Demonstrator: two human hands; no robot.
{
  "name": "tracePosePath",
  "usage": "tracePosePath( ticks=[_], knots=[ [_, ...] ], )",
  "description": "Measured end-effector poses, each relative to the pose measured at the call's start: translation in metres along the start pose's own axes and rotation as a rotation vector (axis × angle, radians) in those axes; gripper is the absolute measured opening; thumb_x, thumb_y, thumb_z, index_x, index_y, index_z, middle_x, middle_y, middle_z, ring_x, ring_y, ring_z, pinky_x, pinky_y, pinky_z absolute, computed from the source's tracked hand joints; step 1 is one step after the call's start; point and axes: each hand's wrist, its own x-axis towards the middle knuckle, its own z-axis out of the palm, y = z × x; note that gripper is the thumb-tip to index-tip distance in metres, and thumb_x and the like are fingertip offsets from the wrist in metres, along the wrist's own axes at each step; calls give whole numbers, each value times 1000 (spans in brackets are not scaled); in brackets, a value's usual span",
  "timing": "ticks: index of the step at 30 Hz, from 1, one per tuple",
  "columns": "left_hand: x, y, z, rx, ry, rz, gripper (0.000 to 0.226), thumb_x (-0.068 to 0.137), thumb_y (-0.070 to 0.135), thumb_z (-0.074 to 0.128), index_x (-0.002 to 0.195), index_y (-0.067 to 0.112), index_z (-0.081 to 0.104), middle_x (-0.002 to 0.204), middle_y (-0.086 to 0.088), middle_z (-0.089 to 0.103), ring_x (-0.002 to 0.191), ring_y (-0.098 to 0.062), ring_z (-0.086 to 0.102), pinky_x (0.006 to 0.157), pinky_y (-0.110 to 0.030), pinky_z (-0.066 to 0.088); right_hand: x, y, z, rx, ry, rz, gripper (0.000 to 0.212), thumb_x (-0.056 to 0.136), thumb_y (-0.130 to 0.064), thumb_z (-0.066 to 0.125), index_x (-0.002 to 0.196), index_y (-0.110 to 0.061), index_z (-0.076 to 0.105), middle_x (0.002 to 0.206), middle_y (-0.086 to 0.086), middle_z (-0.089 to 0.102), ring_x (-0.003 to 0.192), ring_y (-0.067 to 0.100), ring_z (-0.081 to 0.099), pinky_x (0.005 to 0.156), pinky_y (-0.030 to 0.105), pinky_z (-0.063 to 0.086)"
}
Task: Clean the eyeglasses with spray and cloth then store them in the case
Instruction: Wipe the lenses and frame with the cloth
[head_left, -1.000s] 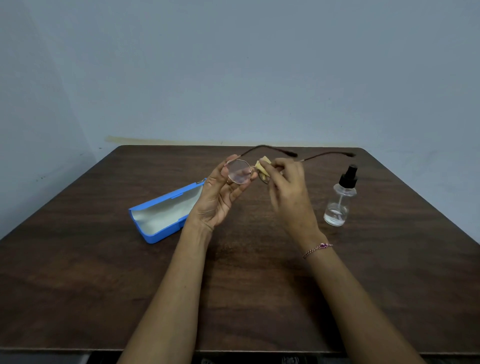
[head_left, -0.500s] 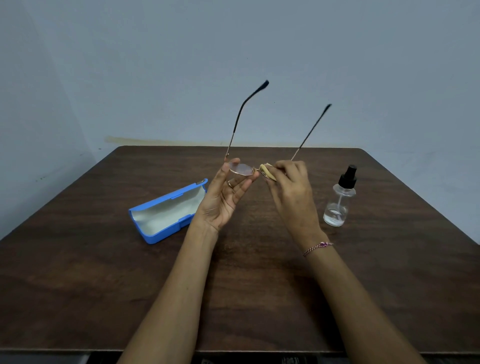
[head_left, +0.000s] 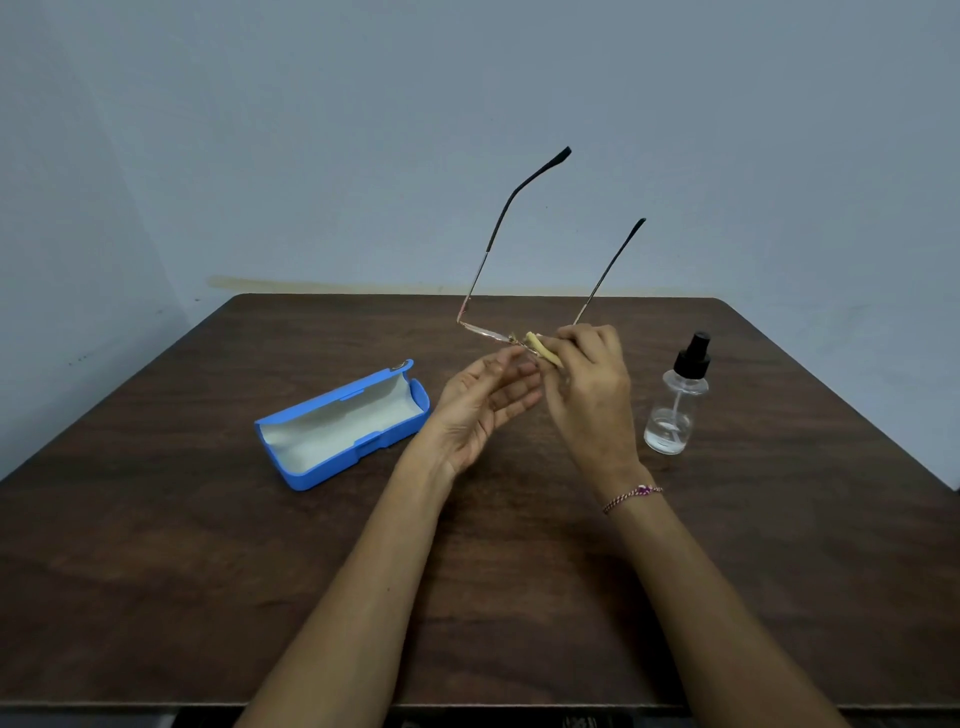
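Eyeglasses (head_left: 480, 330) held in air above bench (head_left: 208, 571) centre, lenses edge-on, both temples unfolded and pointing up and away. Right hand (head_left: 587, 384) fingers pinch yellow cloth (head_left: 544, 349) around one lens, carrying glasses. Left hand (head_left: 483, 400) just below other lens, palm up, fingers loose and released; contact with lens unclear. Blue case (head_left: 337, 426) lies open on bench left of hands, pale lining up. Spray bottle (head_left: 675, 405) stands upright right of hands, black nozzle on top. Bracelet (head_left: 631, 496) on right wrist.
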Motion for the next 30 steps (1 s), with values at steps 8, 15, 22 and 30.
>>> tracePosePath(
  ticks=[8,15,22,30],
  knots=[
    [0,1,3,-12,3,-42,18,93,19,51,102,11,64,92,-6,68,79,-14,70,69,-26,58,-1,-4,3,41,9,1,13,76,2,71,89,1,68,87,9,63,83,22,52,74,24,44],
    [-2,4,5,-23,-37,5,38,73,24,65,107,9,65,90,-1,72,84,-9,69,79,-26,57,-2,-9,0,111,33,21,12,74,-2,76,82,-1,66,84,8,62,82,17,49,74,18,40],
    [2,6,-1,-103,-13,93,48,56,30,74,100,12,69,87,-2,72,78,-8,68,67,-20,57,-1,-8,0,232,-40,-41,21,78,-2,73,98,0,69,95,11,62,92,16,51,84,15,42],
    [0,10,-9,-68,-122,116,68,48,36,89,108,14,65,95,-4,71,89,-14,69,74,-25,56,1,1,-1,213,-86,-84,24,83,1,65,107,0,68,101,10,65,97,17,53,89,20,44]
  ],
)
